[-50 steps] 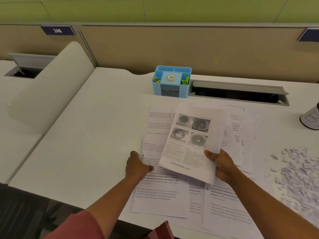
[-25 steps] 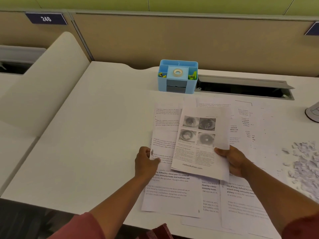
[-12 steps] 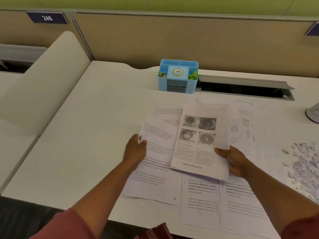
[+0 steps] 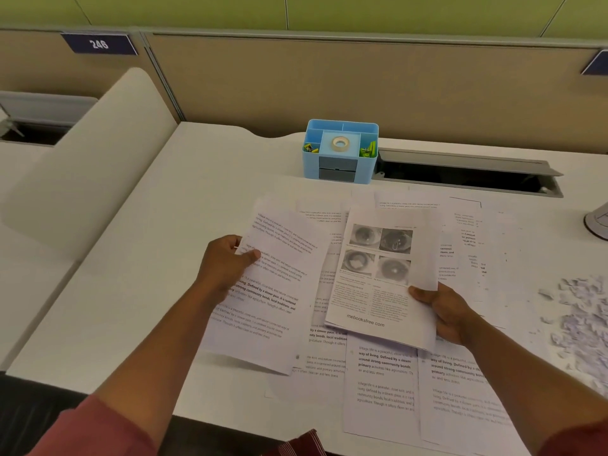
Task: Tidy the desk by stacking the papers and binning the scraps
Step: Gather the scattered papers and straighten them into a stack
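Head view: your left hand now pinches white text-printed sheet, lifted off white tabletop since half second ago. Right hand still grips eye-photo page. Stacking under way; shredded white scraps untouched at right.

The left hand pinches a text sheet at its left edge, the thumb on top, and the sheet is tilted and lifted above the white desk. The right hand holds a page with four eye photos at its lower right corner. More printed papers lie spread under both, overlapping. A pile of torn scraps lies at the right edge. A blue organiser with a tape roll stands at the back, beside an open cable slot.
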`<state>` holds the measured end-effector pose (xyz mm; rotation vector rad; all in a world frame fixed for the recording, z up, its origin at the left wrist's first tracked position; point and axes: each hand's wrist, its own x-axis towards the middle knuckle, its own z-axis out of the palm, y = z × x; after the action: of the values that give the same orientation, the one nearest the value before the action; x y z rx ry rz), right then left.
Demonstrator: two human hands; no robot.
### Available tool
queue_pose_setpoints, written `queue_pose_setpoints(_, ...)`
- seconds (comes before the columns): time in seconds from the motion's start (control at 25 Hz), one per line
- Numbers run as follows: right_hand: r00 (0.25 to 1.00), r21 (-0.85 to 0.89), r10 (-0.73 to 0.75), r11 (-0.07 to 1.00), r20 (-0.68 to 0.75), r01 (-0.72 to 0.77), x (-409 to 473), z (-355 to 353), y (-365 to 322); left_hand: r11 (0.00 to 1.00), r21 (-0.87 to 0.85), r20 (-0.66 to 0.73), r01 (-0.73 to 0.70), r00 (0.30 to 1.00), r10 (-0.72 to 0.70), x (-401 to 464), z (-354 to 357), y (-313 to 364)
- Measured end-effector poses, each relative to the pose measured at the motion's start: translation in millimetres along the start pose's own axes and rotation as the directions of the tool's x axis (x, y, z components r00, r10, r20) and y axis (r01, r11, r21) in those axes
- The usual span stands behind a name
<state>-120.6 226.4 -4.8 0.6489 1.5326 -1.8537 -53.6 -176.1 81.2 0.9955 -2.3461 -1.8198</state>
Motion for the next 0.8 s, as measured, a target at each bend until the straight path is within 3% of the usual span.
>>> queue_pose_setpoints(0.16, 1.0, -0.01, -0.009, 1.0, 0.007, 0.01, -0.8, 0.5, -0.6, 0.998, -0.051, 0.189, 0.036, 0.982, -0.026, -4.8, -6.6, 13.3)
queue_pose_setpoints(0.36, 0.999, -0.014, -0.035, 0.999, 0.014, 0.035, -3.9, 1.6, -0.2, 0.994, -0.077, 0.413, -0.071, 0.905, 0.097, -16.2, -8.4, 39.2)
queue_pose_setpoints(0.56, 0.997, -0.017, -0.075, 0.997, 0.033, 0.076, -11.5, 8.3, -0.6, 0.96, -0.273, 0.438, -0.059, 0.881, 0.178, -18.8, 5.3, 59.6)
queue_pose_setpoints(0.68, 0.988, -0.024, -0.11, 0.993, 0.104, 0.113, -23.3, 17.5, -2.4, 0.921, -0.383, 0.421, 0.07, 0.901, 0.106, -9.1, 24.8, 52.6)
queue_pose_setpoints(0.8, 0.978, -0.006, -0.138, 0.99, 0.153, 0.141, -37.8, 29.9, -4.2, 0.931, -0.328, 0.381, 0.16, 0.924, -0.024, -2.7, 54.1, 33.1)
